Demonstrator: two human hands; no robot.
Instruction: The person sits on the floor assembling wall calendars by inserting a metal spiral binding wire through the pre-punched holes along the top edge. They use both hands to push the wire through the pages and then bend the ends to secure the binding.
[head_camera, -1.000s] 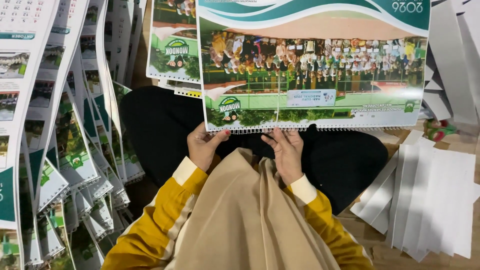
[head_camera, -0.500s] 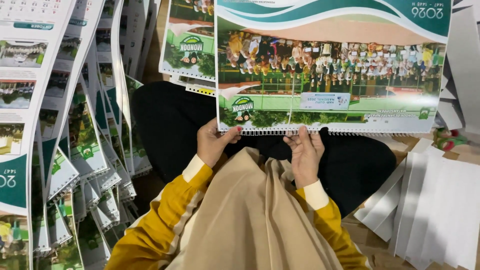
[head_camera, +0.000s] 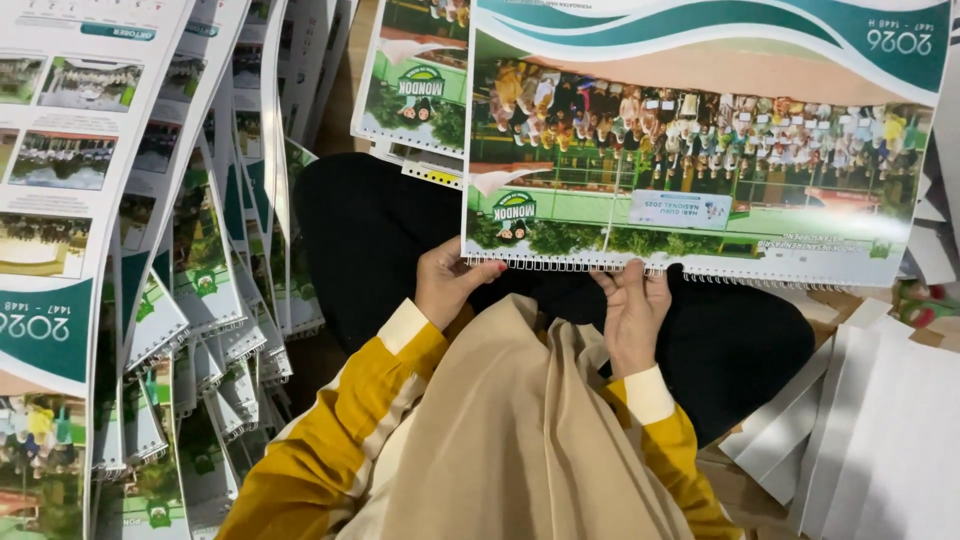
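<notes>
Fingers (head_camera: 632, 275) of both hands partly hidden behind calendar (head_camera: 700, 130) edge.

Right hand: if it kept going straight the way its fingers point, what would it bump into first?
The right hand points up the picture and already touches the wire-bound edge of the big calendar. So it would likely meet that calendar first; depth beyond is unclear.

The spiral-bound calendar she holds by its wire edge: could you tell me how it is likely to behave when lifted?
The calendar would probably sag, being wide sheets gripped only at the wire edge by the left hand and right hand. Its glossy cover may be slippery. It is likely light.
</notes>
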